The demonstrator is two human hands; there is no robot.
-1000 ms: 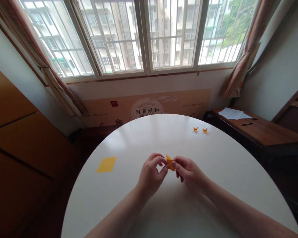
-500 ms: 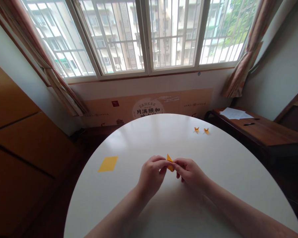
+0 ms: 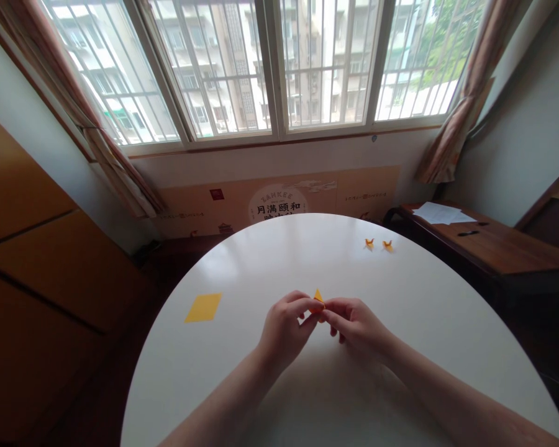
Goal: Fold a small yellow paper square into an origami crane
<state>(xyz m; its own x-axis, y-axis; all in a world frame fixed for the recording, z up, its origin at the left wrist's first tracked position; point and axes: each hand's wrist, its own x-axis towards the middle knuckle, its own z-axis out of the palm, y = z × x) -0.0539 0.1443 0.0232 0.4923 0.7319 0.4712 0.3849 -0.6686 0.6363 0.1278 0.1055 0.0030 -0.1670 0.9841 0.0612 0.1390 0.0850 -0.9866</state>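
Pinching a small piece of folded yellow paper [image 3: 318,295] where the fingers of both hands come together, over a round white table [image 3: 428,298]. Angling the left forearm in from the lower left, with the back of the left hand [image 3: 284,323] turned upward. Arching the left index finger across the paper and pressing the left thumb in from below, grasping it between those two tips; curving the remaining left fingers behind, partly hidden. Slanting the right forearm in from the lower right. Stretching thumb and index finger forward from the right hand [image 3: 358,323] to grasp the paper at its right side; curling the other right fingers loosely underneath. Pointing one set of fingers at the other, nearly tip to tip; cannot tell whether touching. Showing one sharp corner of the paper upright above the fingertips, and hiding much of the lower part among them. Cannot tell whether resting on the table or held clear of it.

Lying flat to the left of the fingers, well apart: a plain yellow sheet [image 3: 203,308]. Beyond the fingers to the right: two small folded figures [image 3: 369,243], side by side and slightly apart. Farther off to the right of the fingers, on a brown wooden surface [image 3: 517,248]: white papers [image 3: 440,213].
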